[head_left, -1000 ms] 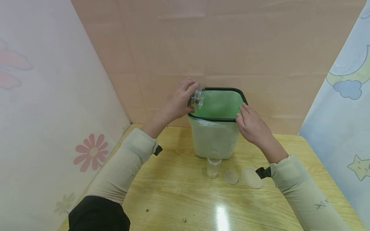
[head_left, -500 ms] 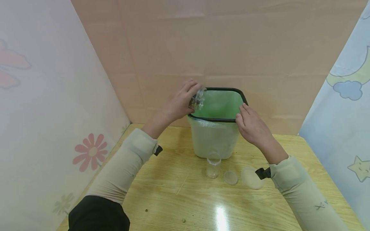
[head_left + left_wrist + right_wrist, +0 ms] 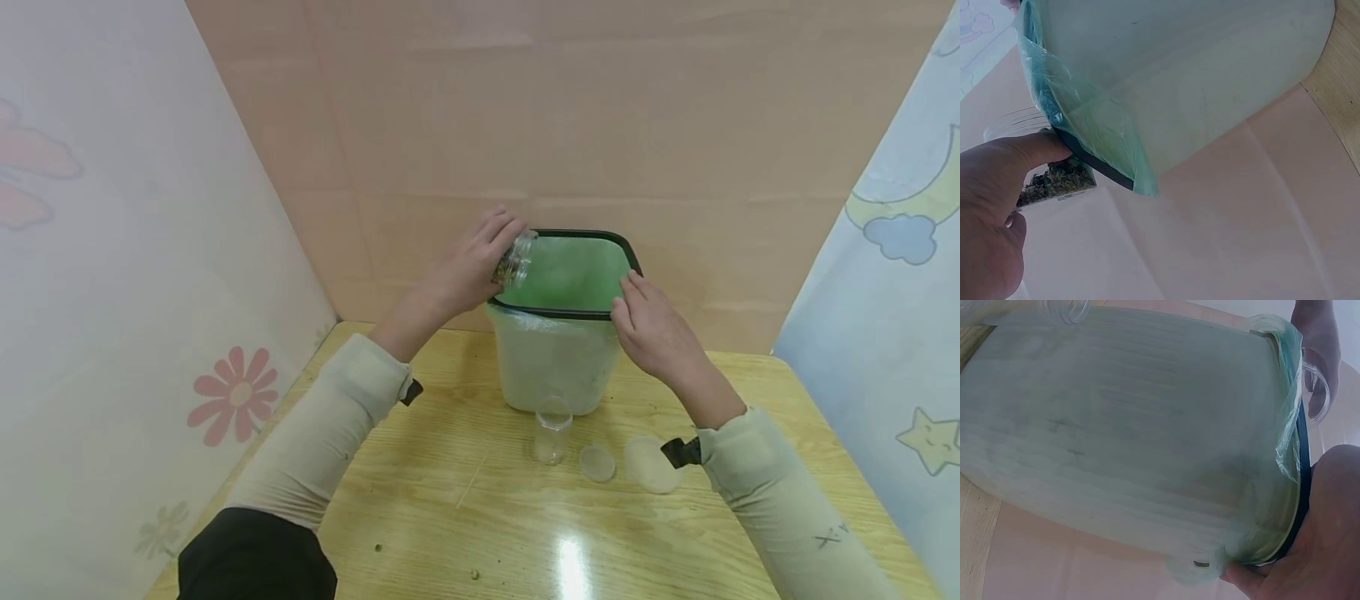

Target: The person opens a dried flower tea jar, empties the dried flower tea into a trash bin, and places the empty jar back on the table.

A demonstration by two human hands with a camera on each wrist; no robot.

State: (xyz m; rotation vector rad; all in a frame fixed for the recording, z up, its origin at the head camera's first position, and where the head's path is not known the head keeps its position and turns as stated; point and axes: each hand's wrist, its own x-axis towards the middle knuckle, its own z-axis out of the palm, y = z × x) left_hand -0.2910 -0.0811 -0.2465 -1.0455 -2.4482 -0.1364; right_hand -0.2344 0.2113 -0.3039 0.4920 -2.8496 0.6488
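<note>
My left hand (image 3: 471, 262) grips a clear plastic jar (image 3: 517, 258), tipped on its side with its mouth over the left rim of a trash bin (image 3: 555, 367). Dried, dark brown-green flakes (image 3: 1060, 181) lie inside the jar in the left wrist view. The pale bin has a black rim and a green bag liner (image 3: 573, 271). At the bin's right front corner, my right hand (image 3: 656, 329) holds the rim; the right wrist view has its thumb (image 3: 1244, 578) against the outside, below the rim.
A second clear jar (image 3: 552, 433) stands open in front of the bin. To its right lie a small round lid (image 3: 597, 462) and a larger one (image 3: 651, 464). A thin pale strip (image 3: 471, 482) and several small crumbs are on the wooden table (image 3: 420, 517).
My left hand and the tipped jar have shifted slightly to the right over the bin. The flakes in the jar have moved a little. My right hand stays on the rim.
</note>
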